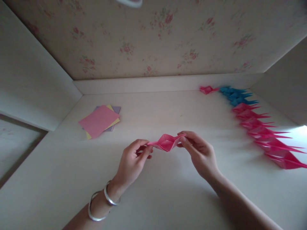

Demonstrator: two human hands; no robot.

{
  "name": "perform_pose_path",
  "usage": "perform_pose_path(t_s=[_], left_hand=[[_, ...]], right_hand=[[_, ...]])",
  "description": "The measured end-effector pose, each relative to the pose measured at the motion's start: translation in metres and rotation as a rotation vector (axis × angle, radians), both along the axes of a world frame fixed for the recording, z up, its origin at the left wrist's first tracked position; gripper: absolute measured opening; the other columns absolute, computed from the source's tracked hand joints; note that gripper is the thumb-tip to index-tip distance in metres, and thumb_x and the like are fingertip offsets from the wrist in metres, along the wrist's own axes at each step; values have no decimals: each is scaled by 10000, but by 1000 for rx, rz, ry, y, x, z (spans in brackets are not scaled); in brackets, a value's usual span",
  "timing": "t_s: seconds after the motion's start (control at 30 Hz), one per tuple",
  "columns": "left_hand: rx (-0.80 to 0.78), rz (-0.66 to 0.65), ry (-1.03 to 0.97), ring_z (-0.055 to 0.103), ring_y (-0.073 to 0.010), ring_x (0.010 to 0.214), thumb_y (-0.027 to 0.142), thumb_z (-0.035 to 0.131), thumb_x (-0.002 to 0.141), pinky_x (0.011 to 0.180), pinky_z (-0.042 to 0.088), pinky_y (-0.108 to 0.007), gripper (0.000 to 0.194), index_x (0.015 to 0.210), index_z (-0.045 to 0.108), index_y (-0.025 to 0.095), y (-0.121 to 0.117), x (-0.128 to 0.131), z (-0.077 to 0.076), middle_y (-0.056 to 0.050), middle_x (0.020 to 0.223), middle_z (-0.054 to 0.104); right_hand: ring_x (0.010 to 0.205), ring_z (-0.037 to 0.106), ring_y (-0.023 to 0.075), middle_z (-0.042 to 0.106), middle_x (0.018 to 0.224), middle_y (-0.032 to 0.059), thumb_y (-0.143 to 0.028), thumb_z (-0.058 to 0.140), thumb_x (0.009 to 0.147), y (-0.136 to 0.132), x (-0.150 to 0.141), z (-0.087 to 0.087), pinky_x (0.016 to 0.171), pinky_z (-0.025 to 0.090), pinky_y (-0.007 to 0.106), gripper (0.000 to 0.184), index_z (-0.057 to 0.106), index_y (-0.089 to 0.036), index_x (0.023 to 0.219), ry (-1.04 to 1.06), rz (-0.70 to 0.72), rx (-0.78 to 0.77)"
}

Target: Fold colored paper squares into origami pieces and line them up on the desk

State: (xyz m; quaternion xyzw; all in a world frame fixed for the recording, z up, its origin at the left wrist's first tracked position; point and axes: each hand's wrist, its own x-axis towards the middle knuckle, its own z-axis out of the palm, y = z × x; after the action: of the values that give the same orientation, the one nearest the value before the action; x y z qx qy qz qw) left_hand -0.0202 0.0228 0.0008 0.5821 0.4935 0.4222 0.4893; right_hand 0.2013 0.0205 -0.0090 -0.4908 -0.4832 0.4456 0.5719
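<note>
Between my two hands is a pink folded paper figure (167, 142), held above the white table. It has an open diamond-shaped middle and a narrow point at each side. My left hand (135, 156) pinches its left point between thumb and fingers. At the other end, my right hand (199, 152) grips the right point, with the thumb on top. Two silver bangles (110, 195) circle my left wrist.
A stack of square paper sheets (99, 120), pink on top with yellow and purple beneath, lies at the left. Along the right runs a row of folded pink figures (265, 132) and blue figures (236, 95). One more pink figure (207, 89) sits by the back ledge (144, 85).
</note>
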Motion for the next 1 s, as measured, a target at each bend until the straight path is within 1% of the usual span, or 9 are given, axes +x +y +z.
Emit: perform_pose_path(t_s=[0.17,0.3,0.37,0.47,0.53,0.63,0.73,0.9,1.0], left_hand=[[130,-32,200,700,-150,710,254,616,912,672,572,-242,115,949,681,166,1,0,-5,-46,834,717],[229,-47,305,685,-156,742,226,616,903,685,538,-236,104,916,706,176,1,1,-7,-48,847,724],[210,-48,321,685,-160,742,217,608,902,679,529,-235,111,907,713,180,2,2,-7,-47,846,732],[67,-60,251,698,-168,710,241,607,896,644,534,-232,121,902,709,176,4,2,-8,-44,799,741],[-10,-68,198,710,-175,691,263,606,895,628,545,-233,136,913,700,167,6,1,-9,-42,758,741],[-13,-64,190,716,-183,682,272,605,893,620,551,-239,147,924,698,162,9,0,-12,-40,733,739],[22,-61,213,721,-185,730,245,613,883,656,546,-243,125,912,714,178,10,0,-13,-46,802,756],[70,-66,232,733,-194,761,196,615,871,694,557,-260,107,894,720,194,11,1,-12,-46,847,768],[79,-60,220,742,-198,774,189,621,866,698,576,-268,114,941,707,198,11,2,-11,-47,874,772]], right_hand=[[866,656,174,665,1011,44,-329,683,870,4,8,-5,738,597,304,162,708,-237,1002,-84,-22,-22],[956,641,194,634,1107,57,-290,645,895,-2,8,-3,772,581,319,134,699,-250,1012,-312,-77,101],[962,638,201,636,1110,65,-261,639,897,-5,7,-1,791,572,339,133,693,-247,1017,-434,-116,179],[930,632,204,650,1057,66,-221,636,895,-8,5,5,773,558,347,130,686,-245,1013,-572,-155,265],[875,628,192,650,1029,62,-212,626,901,-8,5,8,743,554,340,121,681,-246,1003,-596,-163,287],[784,614,169,640,1019,58,-228,614,909,-8,8,8,700,558,322,115,677,-247,1004,-585,-187,252],[750,607,163,633,1010,60,-255,610,909,-4,12,3,639,560,293,116,676,-243,1004,-567,-182,193],[762,627,165,637,995,62,-275,594,913,1,12,-11,641,562,286,126,672,-235,1003,-574,-77,139],[789,639,176,635,1043,78,-271,586,914,1,9,-11,553,537,259,142,666,-234,1025,-604,-34,118]])
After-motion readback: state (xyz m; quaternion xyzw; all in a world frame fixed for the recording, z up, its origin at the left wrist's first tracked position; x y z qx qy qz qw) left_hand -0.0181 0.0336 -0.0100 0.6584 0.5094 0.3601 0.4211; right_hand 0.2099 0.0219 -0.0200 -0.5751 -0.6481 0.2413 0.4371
